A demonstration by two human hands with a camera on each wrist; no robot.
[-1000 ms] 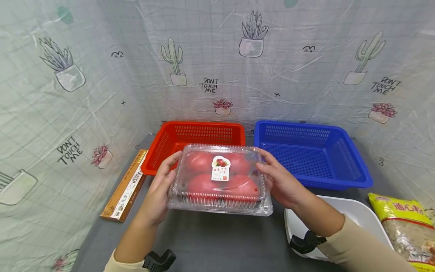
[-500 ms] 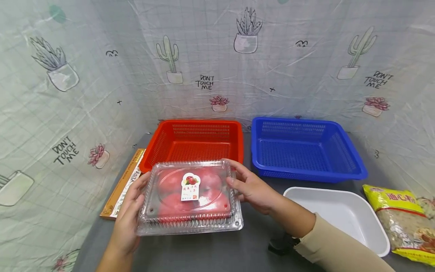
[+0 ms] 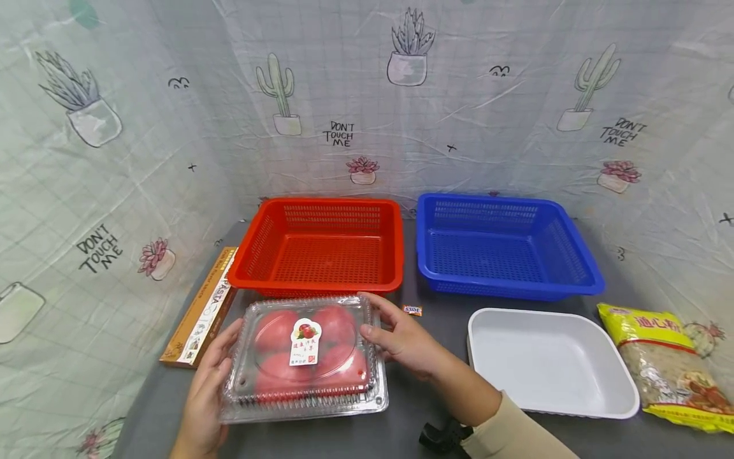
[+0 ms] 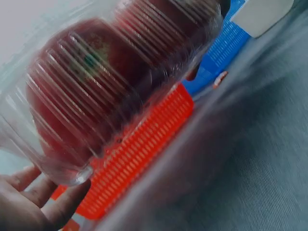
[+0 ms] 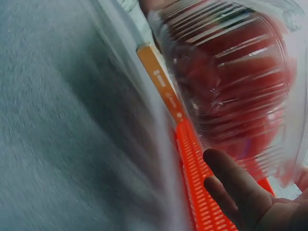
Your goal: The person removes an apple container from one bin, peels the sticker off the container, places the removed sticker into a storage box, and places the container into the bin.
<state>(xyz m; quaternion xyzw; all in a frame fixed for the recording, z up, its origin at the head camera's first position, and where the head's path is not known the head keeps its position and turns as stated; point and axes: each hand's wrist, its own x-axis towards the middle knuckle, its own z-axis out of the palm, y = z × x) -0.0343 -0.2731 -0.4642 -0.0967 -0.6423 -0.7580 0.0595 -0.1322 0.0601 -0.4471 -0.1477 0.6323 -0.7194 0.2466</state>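
Gripping a clear, ribbed plastic box (image 3: pixel 304 376) of round red fruit (image 3: pixel 275 331) from both sides, a person's left hand (image 3: pixel 203 389) and right hand (image 3: pixel 404 341), fingers parted and partly curled against its ends, hold it above a grey table (image 3: pixel 321 440), just short of a rectangular red plastic basket (image 3: pixel 315 285).

I see a red perforated plastic basket (image 3: pixel 329 261) | its blue twin, a plastic basket (image 3: pixel 487 258), to the right | white rectangular tray (image 3: pixel 550 363) | yellow-and-clear plastic bag (image 3: pixel 665 363) beside it | flat brown-and-white PASTA box (image 3: pixel 201 309) | small orange packet (image 3: pixel 412 310)
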